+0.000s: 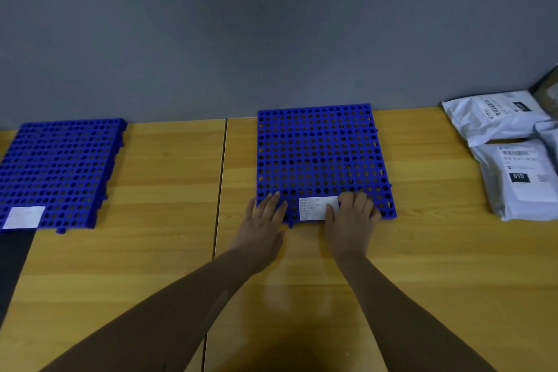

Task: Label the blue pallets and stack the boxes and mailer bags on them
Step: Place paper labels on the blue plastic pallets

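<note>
The left pallet (60,172) is cut off by the left edge of the view, so its full width cannot be seen, and the white label (24,217) on its near corner is washed out, with no print legible. At the far right a dark object (548,90) in the corner is mostly out of view and cannot be identified. The grey mailer bags (513,157) lie in a loose pile on the right of the table, one overlapping another, and the pile runs off the right edge; their barcodes show only as blurred stripes, though one black patch reads 010. The middle pallet (323,157) lies flat with its far edge against the wall, well apart from the left pallet and from the bags. On its near edge sits a second white label (314,208) with small print too fine to read; its right end is hidden under the right hand (351,217). That hand has its fingers curled down onto the label and pallet, pressing rather than gripping anything. The left hand (262,220) lies flat, fingers loose and spread, on the pallet's near left corner, just beside the label and not touching it. The wooden table (422,266) is yellow with pale grain bands, and a dark seam (220,184) runs from far to near between two tabletops. A dark shadow falls on the near edge. Behind the table stands a plain grey wall (271,24).
</note>
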